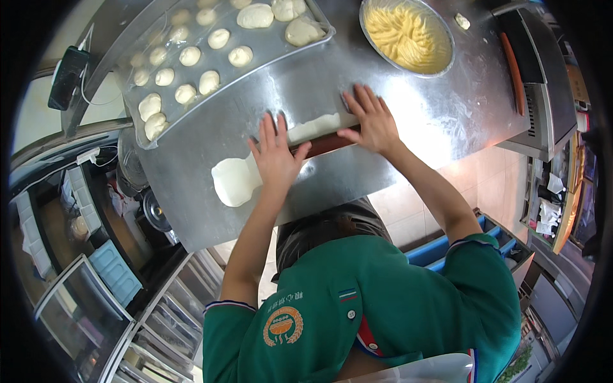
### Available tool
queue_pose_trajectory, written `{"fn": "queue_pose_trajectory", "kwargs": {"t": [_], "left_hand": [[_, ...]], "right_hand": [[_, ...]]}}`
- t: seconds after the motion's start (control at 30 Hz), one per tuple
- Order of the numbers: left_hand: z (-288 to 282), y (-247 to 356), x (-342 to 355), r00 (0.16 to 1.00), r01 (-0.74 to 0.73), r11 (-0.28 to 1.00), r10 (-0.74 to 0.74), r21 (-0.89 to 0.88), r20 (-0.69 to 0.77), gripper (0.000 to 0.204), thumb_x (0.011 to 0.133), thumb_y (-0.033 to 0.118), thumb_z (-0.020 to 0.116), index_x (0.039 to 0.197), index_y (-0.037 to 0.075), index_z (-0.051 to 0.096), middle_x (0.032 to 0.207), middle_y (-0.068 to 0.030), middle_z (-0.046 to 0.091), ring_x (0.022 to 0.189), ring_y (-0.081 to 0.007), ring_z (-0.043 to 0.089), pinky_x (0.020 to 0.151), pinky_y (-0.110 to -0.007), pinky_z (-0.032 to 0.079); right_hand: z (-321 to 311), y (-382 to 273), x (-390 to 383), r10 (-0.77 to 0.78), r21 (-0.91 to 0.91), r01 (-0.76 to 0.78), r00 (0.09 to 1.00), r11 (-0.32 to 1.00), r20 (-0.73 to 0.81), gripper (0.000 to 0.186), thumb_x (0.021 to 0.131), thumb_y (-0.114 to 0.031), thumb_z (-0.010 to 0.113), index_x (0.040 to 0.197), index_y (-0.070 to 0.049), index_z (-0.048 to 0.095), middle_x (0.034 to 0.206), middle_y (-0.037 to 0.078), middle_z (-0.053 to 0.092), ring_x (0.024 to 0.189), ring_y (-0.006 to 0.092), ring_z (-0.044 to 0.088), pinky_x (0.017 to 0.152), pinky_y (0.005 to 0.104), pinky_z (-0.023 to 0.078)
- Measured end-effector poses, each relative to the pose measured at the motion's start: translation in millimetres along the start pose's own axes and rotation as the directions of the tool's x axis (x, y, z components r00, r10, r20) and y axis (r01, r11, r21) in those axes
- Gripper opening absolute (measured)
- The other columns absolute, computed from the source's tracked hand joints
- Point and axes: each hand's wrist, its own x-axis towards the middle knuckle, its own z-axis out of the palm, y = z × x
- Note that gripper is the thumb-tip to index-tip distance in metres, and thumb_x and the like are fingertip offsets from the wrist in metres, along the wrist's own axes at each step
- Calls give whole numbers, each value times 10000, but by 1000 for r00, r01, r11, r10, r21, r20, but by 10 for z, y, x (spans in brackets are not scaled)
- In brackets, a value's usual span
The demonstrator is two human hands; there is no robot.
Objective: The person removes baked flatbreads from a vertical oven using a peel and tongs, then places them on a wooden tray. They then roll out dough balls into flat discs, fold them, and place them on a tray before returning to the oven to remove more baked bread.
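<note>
My left hand (278, 156) lies palm down with its fingers stretched out, over the left part of a brown rolling pin (327, 145). My right hand (372, 122) rests flat on the pin's right part, fingers spread. Beneath and beyond the pin runs a long strip of pale dough (316, 127) on the steel table (357, 177). Its wider, flattened left end (232, 183) shows to the left of my left wrist. Neither hand wraps round the pin. Both pin ends are hidden by my hands.
At the far left, a tray (252, 71) carries several dough balls under clear plastic. A metal bowl (426, 75) of creamy yellow filling stands at the far right. Another reddish-brown rolling pin (511, 73) lies near the right edge, beside a dark appliance (543, 83). A small dough scrap (462, 22) lies beyond the bowl.
</note>
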Motion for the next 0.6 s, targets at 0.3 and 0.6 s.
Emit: {"fn": "queue_pose_trajectory", "kwargs": {"t": [0.3, 0.6], "left_hand": [[-94, -371, -807, 951, -300, 936, 308, -183, 18, 697, 808, 345, 727, 1419, 106, 491, 1274, -108, 596, 1084, -308, 571, 895, -444, 416], [-121, -814, -1141, 982, -172, 985, 173, 20, -82, 511, 859, 279, 618, 1352, 152, 572, 1314, -65, 581, 1157, -276, 544, 968, -436, 384]], "right_hand": [[208, -184, -855, -273, -22, 273, 962, 962, -23, 712, 789, -398, 721, 1422, -183, 476, 1097, 85, 549, 1043, 281, 537, 932, 442, 410], [270, -802, -418, -446, -23, 463, 864, 886, 235, 566, 838, -475, 653, 1332, -229, 529, 1048, 67, 534, 1001, 251, 523, 842, 387, 427]]}}
